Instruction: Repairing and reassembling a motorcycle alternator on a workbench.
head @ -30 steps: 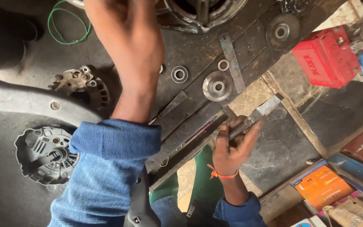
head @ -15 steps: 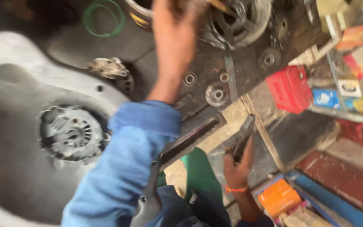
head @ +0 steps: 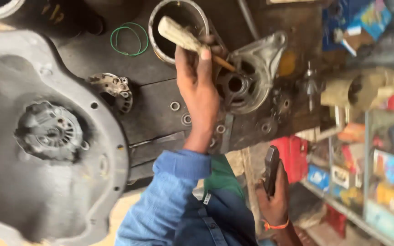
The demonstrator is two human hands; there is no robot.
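Left hand [head: 197,77] fingers [head: 204,57] clench a wooden-handled tool [head: 183,37] above the housing [head: 247,77] on the worktop [head: 156,114]; right hand [head: 274,200] grips a dark bar [head: 271,169]. The tool could slip and scatter the washers [head: 186,119].

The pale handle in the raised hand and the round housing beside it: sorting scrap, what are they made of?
Pale tool handle, held by the left hand: probably wood, matte, worn, grainy. Round housing: likely cast aluminium, dull grey, grimy.
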